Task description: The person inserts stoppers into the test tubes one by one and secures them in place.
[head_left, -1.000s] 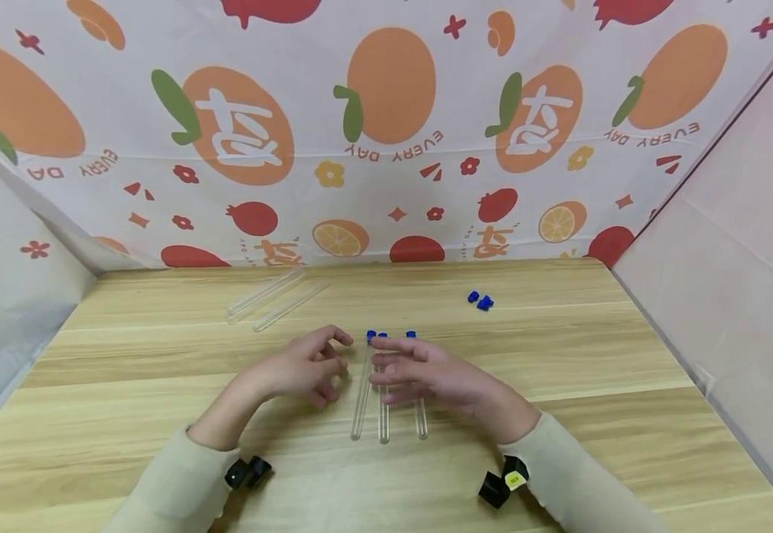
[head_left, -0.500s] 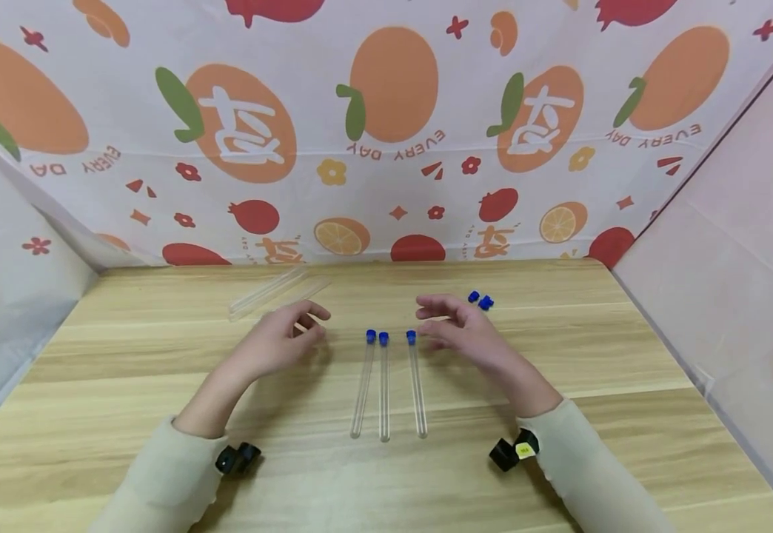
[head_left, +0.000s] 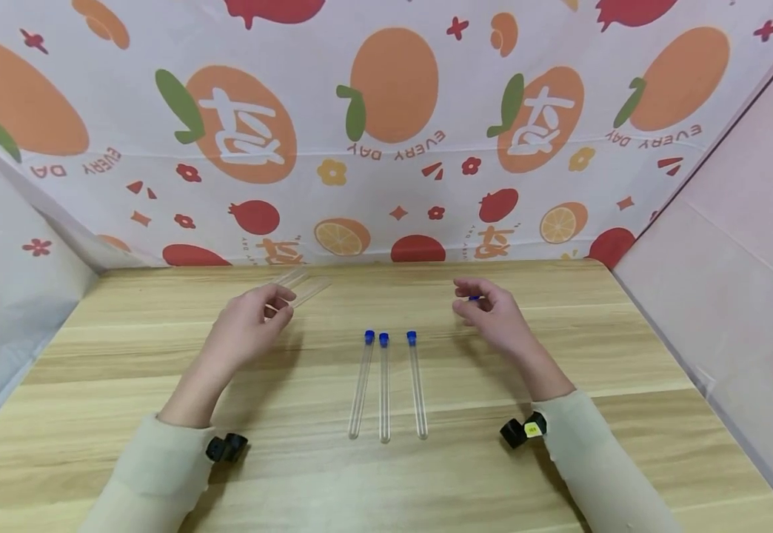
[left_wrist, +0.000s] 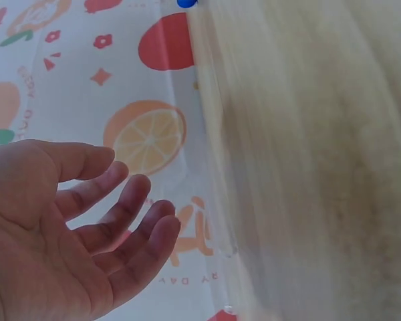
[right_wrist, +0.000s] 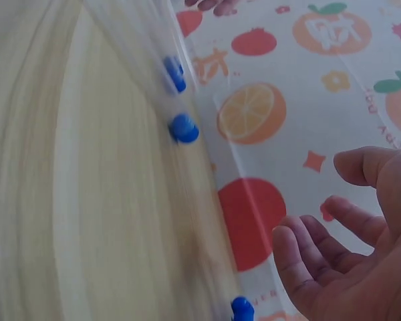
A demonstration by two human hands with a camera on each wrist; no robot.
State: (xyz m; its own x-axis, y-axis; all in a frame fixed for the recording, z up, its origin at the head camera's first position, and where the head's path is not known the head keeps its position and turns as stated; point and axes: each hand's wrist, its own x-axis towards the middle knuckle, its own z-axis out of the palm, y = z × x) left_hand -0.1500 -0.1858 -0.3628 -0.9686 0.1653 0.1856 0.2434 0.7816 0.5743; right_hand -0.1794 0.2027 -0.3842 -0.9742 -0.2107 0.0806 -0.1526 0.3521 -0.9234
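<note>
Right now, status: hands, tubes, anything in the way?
Left hand empty, near far tubes. Right hand empty, near a blue cap. Three capped tubes lying flat. No obstruction seen.

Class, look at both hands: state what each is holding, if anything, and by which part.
Nothing is held: the wrist views show the left hand and the right hand both empty.

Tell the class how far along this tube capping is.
Done: three tubes wear blue caps. In hand: nothing held; the left hand hovers by uncapped tubes, the right hand by a loose blue cap. Remaining: likely capping those; their visible ends show no blue.
</note>
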